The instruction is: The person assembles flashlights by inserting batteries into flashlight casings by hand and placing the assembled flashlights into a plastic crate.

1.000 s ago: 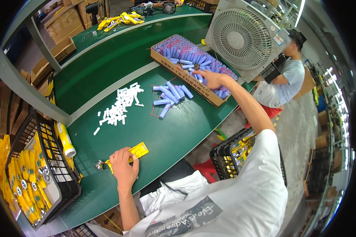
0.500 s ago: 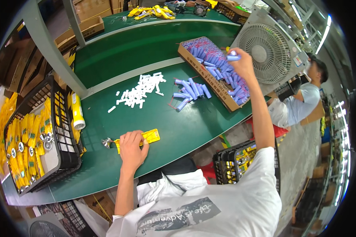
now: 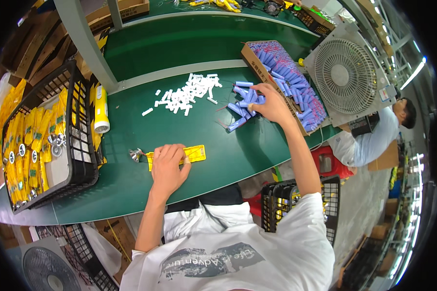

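Note:
My left hand [image 3: 170, 165] lies over a yellow flashlight casing half [image 3: 196, 153] on the green table, its fingers curled round it and holding it down. A silvery lamp reflector [image 3: 136, 154] sits at the casing's left end, with thin wires between them. My right hand [image 3: 273, 105] is above the small pile of purple cylindrical batteries [image 3: 238, 123], thumb and fingers bent about a battery [image 3: 260, 99]. The hand partly hides the pile. Thin wires stick out from several batteries. Just right of this hand is an open carton [image 3: 255, 60] packed with more purple batteries.
Small white pieces [image 3: 189, 94] lie heaped mid-table. At the left, a black basket [image 3: 77, 160] holds yellow casings, beside a yellow-and-white flashlight [image 3: 101, 109]. A fan [image 3: 344, 63] stands behind the carton. Another person [image 3: 374, 136] sits at the right. A black crate [image 3: 277, 203] stands below the table edge.
My right hand has moved left and down from above the carton to the loose battery pile. My left hand stays on the casing. The whole view has shifted slightly.

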{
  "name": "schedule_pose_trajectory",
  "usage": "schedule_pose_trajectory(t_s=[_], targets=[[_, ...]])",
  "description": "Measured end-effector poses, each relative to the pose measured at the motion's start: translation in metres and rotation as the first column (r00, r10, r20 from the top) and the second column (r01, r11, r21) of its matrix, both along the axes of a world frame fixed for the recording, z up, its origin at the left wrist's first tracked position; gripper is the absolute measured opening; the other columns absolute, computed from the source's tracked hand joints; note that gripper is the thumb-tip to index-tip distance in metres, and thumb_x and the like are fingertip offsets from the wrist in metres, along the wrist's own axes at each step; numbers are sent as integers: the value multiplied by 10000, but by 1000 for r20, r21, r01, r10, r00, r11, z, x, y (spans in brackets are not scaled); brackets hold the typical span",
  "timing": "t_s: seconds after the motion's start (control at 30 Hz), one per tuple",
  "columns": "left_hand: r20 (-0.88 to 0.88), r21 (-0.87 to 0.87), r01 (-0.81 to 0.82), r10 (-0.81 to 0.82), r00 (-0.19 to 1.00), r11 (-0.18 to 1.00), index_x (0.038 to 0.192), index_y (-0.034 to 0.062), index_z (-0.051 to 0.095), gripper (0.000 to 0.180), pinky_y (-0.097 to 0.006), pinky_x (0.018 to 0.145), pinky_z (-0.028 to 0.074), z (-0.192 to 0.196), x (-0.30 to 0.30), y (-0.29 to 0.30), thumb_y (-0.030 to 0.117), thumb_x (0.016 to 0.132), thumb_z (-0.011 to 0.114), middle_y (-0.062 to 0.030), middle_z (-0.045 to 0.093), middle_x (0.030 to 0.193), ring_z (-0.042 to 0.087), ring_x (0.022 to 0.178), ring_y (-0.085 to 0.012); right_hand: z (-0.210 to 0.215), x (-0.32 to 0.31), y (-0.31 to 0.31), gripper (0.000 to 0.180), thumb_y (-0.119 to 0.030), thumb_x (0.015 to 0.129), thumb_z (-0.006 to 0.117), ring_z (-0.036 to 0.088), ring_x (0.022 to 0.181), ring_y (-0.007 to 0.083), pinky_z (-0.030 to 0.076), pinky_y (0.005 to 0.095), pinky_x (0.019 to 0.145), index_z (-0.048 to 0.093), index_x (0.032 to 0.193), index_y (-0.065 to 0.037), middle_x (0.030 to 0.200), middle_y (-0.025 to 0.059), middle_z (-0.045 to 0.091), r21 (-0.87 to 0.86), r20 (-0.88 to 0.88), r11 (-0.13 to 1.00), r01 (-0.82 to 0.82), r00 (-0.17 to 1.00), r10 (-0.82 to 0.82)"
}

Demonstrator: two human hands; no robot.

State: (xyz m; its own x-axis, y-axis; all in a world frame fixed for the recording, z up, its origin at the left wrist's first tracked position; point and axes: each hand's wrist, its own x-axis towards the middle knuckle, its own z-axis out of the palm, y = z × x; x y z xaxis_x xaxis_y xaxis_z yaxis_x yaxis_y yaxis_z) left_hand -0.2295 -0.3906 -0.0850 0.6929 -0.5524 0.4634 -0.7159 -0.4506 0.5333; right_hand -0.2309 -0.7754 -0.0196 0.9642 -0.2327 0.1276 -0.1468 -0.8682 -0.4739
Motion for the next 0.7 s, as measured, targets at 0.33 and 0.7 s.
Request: schedule_pose_trajectory(t_s=[0.33, 0.7], targets=[[11, -12, 6, -6, 1000, 1000, 873, 45, 619, 122, -436, 934, 448, -2, 0, 0, 72, 809, 720, -78, 711, 1088, 639, 1004, -279, 16, 3, 39, 362, -253, 796, 809, 672, 1119, 334, 539, 455, 998, 784, 1127, -108, 1167, 124, 715, -275, -27, 955, -114, 993, 111], [26, 2, -2, 2, 1000, 1000, 915, 45, 634, 131, -437, 956, 447, -1, 0, 2, 90, 820, 713, -81, 707, 1103, 641, 1025, -275, 9, 69, 19, 330, -237, 792, 791, 735, 1003, 331, 593, 453, 884, 782, 1107, -137, 1032, 121, 772, -270, -47, 958, -92, 995, 82]])
